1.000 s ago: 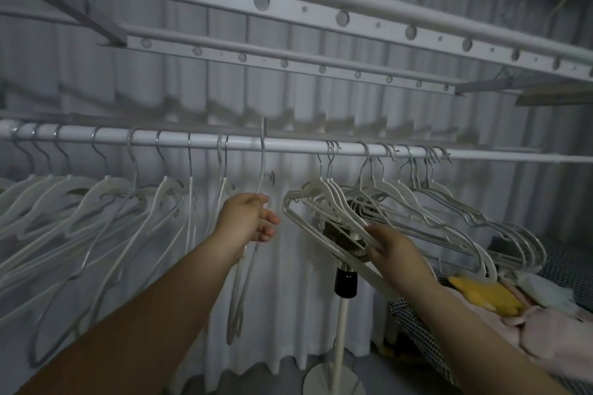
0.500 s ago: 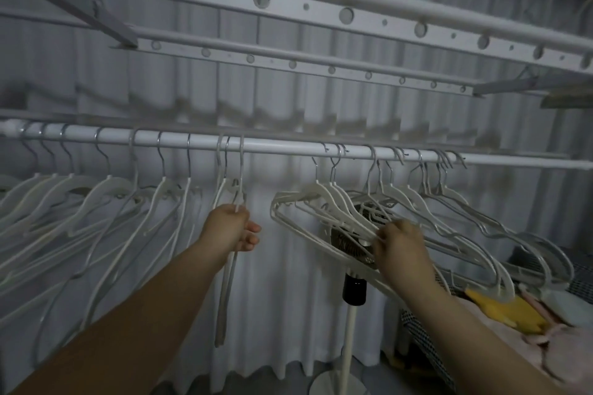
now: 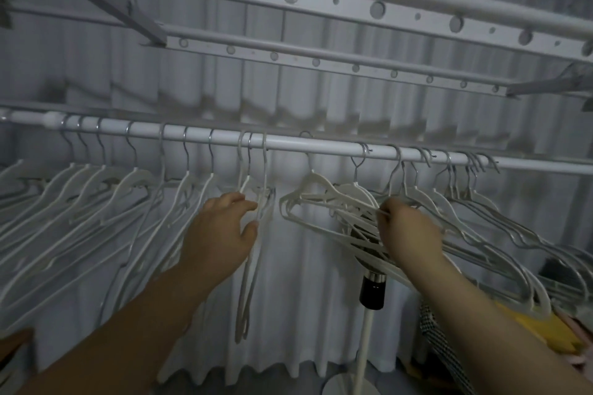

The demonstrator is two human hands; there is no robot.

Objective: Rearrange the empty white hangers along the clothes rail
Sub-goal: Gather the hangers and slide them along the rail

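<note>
Gripped half a second ago, now released: edge-on hanger point(image 3: 247, 292) hanging from rail point(image 3: 321, 140), at 3 o'clock of left hand point(image 3: 221, 228), fingers spread, holding nothing. Farther toward 3 o'clock, right hand point(image 3: 407, 231) curled, pinching bunched hangers point(image 3: 316, 179) as before.

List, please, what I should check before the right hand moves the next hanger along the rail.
1. Edge-on hanger hooked over the rail: ok.
2. Left hand free, fingers straight beside that hanger: ok.
3. Right hand grips a hanger in the right bunch: ok, fingers curled on it.
4. Bare rail between the two groups: ok, a short gap.
5. Right bunch untangled: cannot tell, the arms overlap.
</note>
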